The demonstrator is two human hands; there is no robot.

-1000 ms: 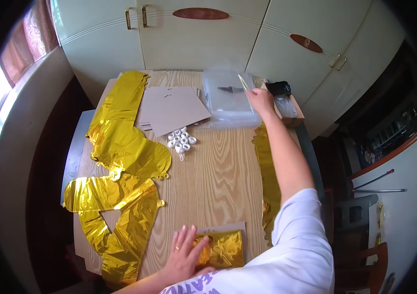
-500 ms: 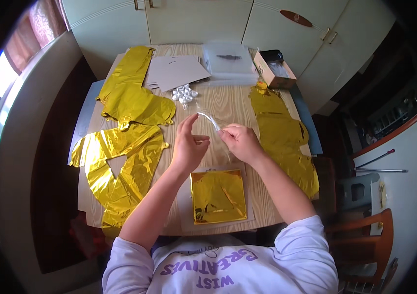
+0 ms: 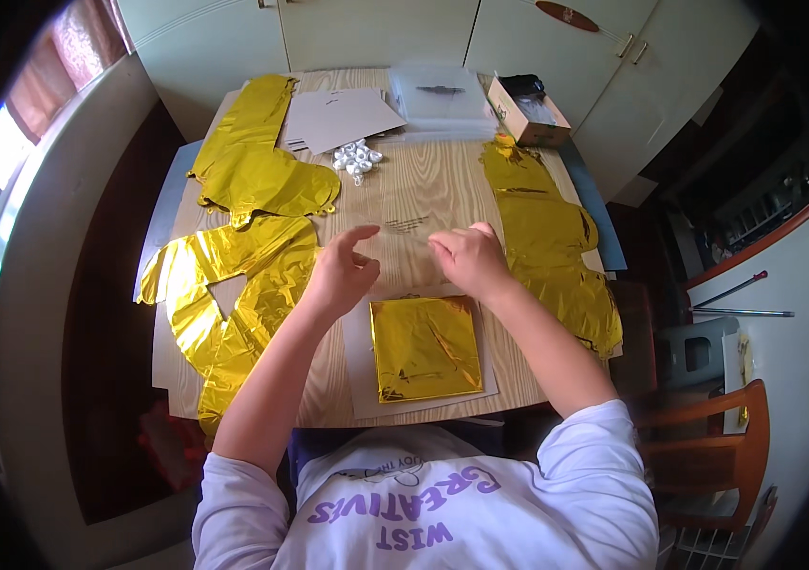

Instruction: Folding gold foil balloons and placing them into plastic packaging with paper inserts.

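A see-through plastic bag (image 3: 405,225) with dark print hangs over the middle of the wooden table, between my hands; its edges are hard to make out. My right hand (image 3: 471,261) is closed, its fingers pinched on the bag's right side. On the other side, my left hand (image 3: 343,271) has its forefinger stretched toward the bag, apart from the thumb. Whether that fingertip touches the film is unclear. Just below both hands, a flat folded square of shiny gold foil (image 3: 425,350) lies on a grey card (image 3: 359,385) near the table's front edge.
Gold foil balloons lie spread at left (image 3: 248,323), far left (image 3: 257,166) and right (image 3: 547,247). Toward the back are small white ribbon rolls (image 3: 357,157), stacked grey cards (image 3: 343,119), a stack of clear bags (image 3: 442,100) and a small open box (image 3: 530,123). A wooden chair (image 3: 746,456) stands at right.
My hands have moved apart, the left one to the left. The bag has turned from a thin whitish edge to its printed face. The whole view has shifted slightly.
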